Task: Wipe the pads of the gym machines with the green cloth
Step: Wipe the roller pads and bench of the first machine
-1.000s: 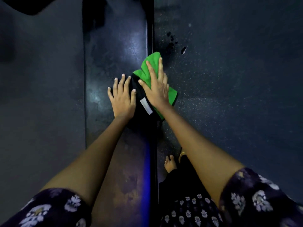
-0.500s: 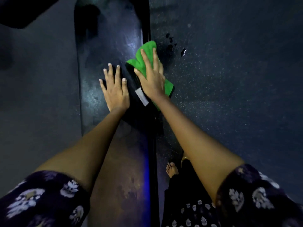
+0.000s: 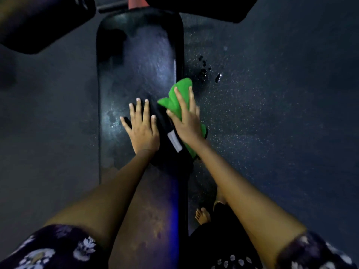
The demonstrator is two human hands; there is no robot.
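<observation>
A long black bench pad (image 3: pixel 139 61) runs away from me down the middle of the view. My right hand (image 3: pixel 186 121) presses flat, fingers straight, on the green cloth (image 3: pixel 178 94) at the pad's right edge. The cloth has a black side with a white tag (image 3: pixel 174 141), and part of it hangs over the edge. My left hand (image 3: pixel 142 127) rests flat on the pad just left of the cloth, fingers spread, holding nothing.
Speckled dark rubber floor (image 3: pixel 272 113) lies on both sides of the bench, with dark wet spots (image 3: pixel 206 66) right of the pad. Black padded machine parts (image 3: pixel 38 22) and a red piece (image 3: pixel 138 1) stand at the far end. My bare foot (image 3: pixel 203 215) is beside the bench.
Both hands slid along the pad with the cloth, away from me over the first half second. The view has since tilted up, and the pad's rounded far end and the machine parts show.
</observation>
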